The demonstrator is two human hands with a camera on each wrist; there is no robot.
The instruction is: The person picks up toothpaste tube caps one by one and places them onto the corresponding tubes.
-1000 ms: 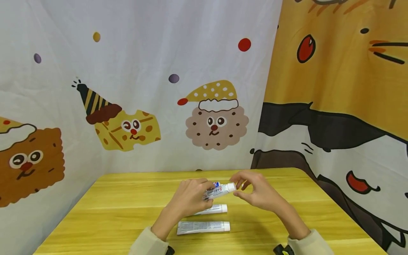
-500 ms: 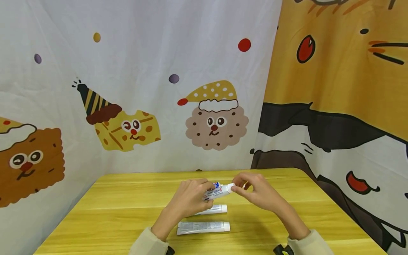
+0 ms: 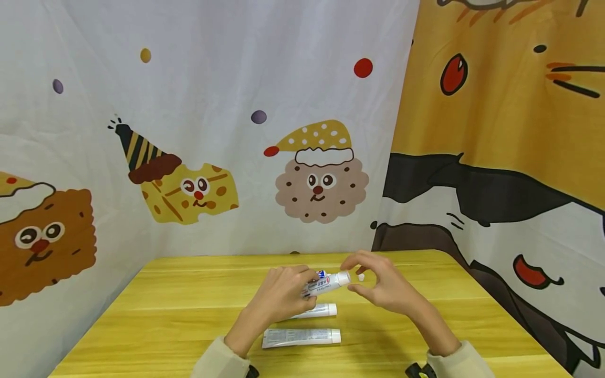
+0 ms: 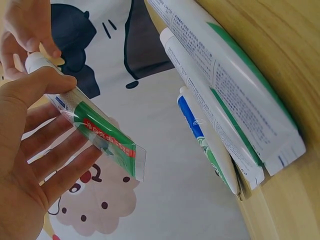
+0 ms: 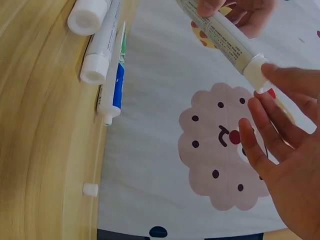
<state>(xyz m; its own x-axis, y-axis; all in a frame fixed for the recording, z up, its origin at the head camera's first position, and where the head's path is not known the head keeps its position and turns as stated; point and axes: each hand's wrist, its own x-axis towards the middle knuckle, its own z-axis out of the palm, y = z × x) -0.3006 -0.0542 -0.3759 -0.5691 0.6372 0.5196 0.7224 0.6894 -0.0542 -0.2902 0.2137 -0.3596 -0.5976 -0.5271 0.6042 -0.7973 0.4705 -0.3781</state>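
My left hand (image 3: 287,287) grips a toothpaste tube (image 4: 102,130) near its capped end, thumb on one side and fingers under the other. The tube is white with a green and red printed front and is raised above the table. At its white cap (image 5: 256,73), my right hand (image 3: 385,286) has thumb and fingertips on opposite sides, pinching lightly; its other fingers are spread. Two white toothpaste tubes (image 3: 301,337) lie nearer me, caps to the right. Behind the raised tube lies a blue and white tube (image 5: 114,90), its bare nozzle showing.
A small white cap (image 5: 90,189) sits on the wooden table (image 3: 189,315), just behind my right hand. Printed curtains (image 3: 212,79) hang close behind the table and along its right side.
My right fingers closed on the cap half a second ago, then spread wider around it. The small cap on the table now shows between my right thumb and forefinger. The left hand stays put.
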